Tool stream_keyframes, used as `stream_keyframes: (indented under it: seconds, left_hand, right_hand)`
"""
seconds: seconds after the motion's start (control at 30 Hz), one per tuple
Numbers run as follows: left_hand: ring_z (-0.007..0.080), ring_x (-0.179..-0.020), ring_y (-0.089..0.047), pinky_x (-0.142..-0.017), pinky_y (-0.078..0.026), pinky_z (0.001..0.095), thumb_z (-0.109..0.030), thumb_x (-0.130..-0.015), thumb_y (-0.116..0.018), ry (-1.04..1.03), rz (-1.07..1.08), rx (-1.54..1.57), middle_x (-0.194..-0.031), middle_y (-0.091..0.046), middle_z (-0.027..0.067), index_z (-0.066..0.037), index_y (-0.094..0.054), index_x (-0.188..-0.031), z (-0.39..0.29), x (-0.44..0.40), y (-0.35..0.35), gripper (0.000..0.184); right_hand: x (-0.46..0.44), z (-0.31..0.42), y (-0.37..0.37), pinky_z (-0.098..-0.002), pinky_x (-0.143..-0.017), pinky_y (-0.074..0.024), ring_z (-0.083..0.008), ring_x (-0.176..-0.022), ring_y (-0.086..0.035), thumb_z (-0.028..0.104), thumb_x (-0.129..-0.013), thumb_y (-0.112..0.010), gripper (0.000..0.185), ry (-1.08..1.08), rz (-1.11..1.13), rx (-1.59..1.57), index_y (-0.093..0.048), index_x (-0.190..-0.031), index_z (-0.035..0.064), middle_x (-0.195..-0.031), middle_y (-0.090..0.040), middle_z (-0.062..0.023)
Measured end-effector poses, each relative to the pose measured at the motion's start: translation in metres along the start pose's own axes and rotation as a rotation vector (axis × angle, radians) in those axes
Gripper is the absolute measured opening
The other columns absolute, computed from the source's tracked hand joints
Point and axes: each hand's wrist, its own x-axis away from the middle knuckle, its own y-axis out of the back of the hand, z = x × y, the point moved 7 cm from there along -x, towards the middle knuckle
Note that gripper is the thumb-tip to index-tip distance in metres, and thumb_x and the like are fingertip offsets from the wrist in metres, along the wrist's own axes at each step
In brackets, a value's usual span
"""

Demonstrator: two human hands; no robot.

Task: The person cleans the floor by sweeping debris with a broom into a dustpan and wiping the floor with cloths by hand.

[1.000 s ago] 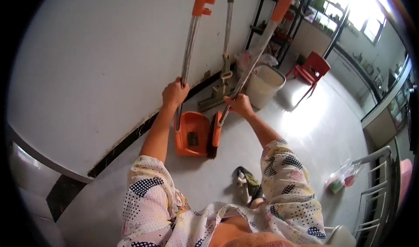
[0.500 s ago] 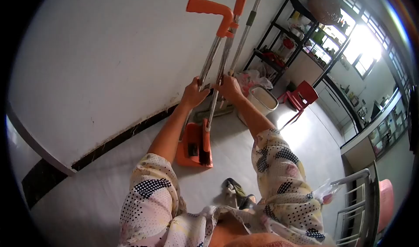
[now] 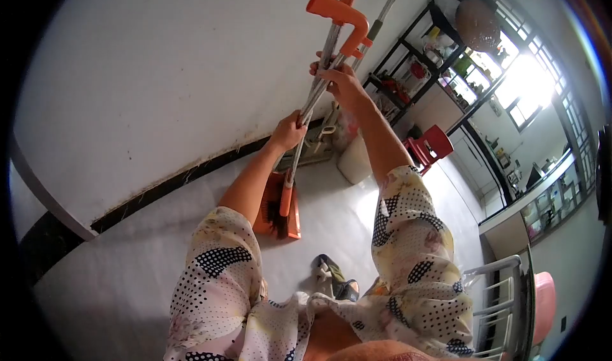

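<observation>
My left hand [image 3: 289,131] is wrapped round the metal pole of the orange dustpan [image 3: 268,224], whose orange hooked handle [image 3: 338,10] rises above my right hand. The broom [image 3: 285,200] stands with its dark bristles over the dustpan. Higher up, my right hand [image 3: 341,84] grips the broom's pole close to the dustpan's pole, and the two poles cross between my hands. Behind them a mop [image 3: 325,131] leans by the wall, partly hidden.
A pale bin [image 3: 356,160] stands right of the mop, near a red chair [image 3: 431,145] and a black shelf rack [image 3: 414,55]. At the right are a white metal rack [image 3: 500,291] and a pink basin [image 3: 544,307]. A shoe [image 3: 328,275] shows below.
The broom has moved left from beside the dustpan to over it, and the poles now cross. My right hand has moved up. The view has shifted too.
</observation>
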Motion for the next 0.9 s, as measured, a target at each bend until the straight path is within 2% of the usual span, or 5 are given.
stream_keyframes:
  seconds: [0.3, 0.6, 0.7, 0.8, 0.9]
  left_hand:
    - [0.0286, -0.073, -0.053, -0.069, -0.044, 0.0417, -0.023, -0.088, -0.056, -0.066, -0.025, -0.024, -0.083, -0.054, 0.0127, -0.002, -0.046, -0.107, 0.019, -0.007, -0.021, 0.030]
    - [0.0283, -0.069, -0.052, -0.064, -0.042, 0.0428, -0.026, -0.090, -0.055, -0.117, -0.062, 0.010, -0.078, -0.051, 0.0123, -0.003, -0.046, -0.106, 0.019, -0.006, -0.034, 0.029]
    - [0.0278, -0.069, -0.051, -0.063, -0.041, 0.0426, -0.025, -0.090, -0.054, -0.062, -0.063, 0.009, -0.077, -0.050, 0.0113, -0.003, -0.045, -0.103, 0.034, -0.008, -0.036, 0.026]
    - [0.0276, -0.068, -0.050, -0.063, -0.040, 0.0429, -0.024, -0.090, -0.055, -0.054, -0.070, 0.023, -0.077, -0.049, 0.0108, -0.004, -0.045, -0.101, 0.044, -0.007, -0.027, 0.025]
    - [0.0271, -0.069, -0.051, -0.064, -0.040, 0.0428, -0.023, -0.090, -0.056, -0.039, -0.076, 0.023, -0.077, -0.049, 0.0107, -0.004, -0.044, -0.100, 0.044, -0.001, -0.027, 0.025]
  right_hand:
    - [0.000, -0.015, 0.027, -0.0366, -0.086, -0.0341, -0.0194, -0.100, -0.046, 0.017, -0.077, -0.073, 0.057, 0.176, -0.194, -0.166, -0.045, -0.124, 0.0039, -0.104, -0.048, -0.0055]
    - [-0.002, -0.036, 0.062, -0.0328, -0.086, -0.0403, -0.0163, -0.099, -0.049, 0.026, -0.085, -0.066, 0.047, 0.167, -0.410, -0.134, -0.046, -0.124, 0.0063, -0.100, -0.051, -0.0017]
    - [-0.007, -0.039, 0.073, -0.0316, -0.081, -0.0413, -0.0146, -0.091, -0.049, 0.031, -0.087, -0.064, 0.041, 0.241, -0.266, -0.241, -0.050, -0.118, 0.0082, -0.096, -0.051, 0.0001]
    - [0.012, -0.030, 0.079, -0.0298, -0.075, -0.0416, -0.0127, -0.083, -0.048, 0.034, -0.088, -0.062, 0.035, 0.199, -0.414, -0.142, -0.053, -0.111, 0.0088, -0.091, -0.050, 0.0010]
    - [0.007, -0.030, 0.072, -0.0280, -0.072, -0.0406, -0.0110, -0.078, -0.046, 0.035, -0.089, -0.060, 0.030, 0.205, -0.366, -0.043, -0.053, -0.102, 0.0089, -0.088, -0.049, 0.0018]
